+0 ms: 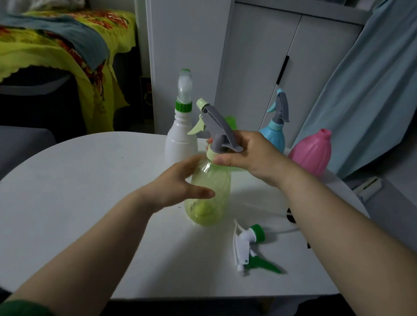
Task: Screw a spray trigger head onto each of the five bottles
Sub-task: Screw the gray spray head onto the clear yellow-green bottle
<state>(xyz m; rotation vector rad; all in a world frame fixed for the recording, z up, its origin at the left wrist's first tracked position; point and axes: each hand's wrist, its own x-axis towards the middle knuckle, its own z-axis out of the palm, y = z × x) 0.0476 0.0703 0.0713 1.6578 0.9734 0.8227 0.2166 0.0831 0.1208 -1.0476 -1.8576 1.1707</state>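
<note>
A translucent green bottle [210,194] stands on the white table [84,200] in the middle. A grey and pale-green trigger head [215,123] sits on its neck. My right hand [248,155] pinches the pale-green collar of that head. My left hand [180,183] rests against the bottle's left side with fingers spread. Behind stand a white bottle [181,140] with a green-collared head, a blue bottle [275,132] with a grey head, and a pink bottle [312,152] with a bare neck. A loose white and green trigger head [250,247] lies near the front.
Another green item [231,121] shows partly behind the held trigger head. A dark object [290,216] lies half hidden by my right forearm. White cabinet doors [282,57] and a blue curtain [380,88] stand behind the table; a bed with a yellow cover [40,50] is at left.
</note>
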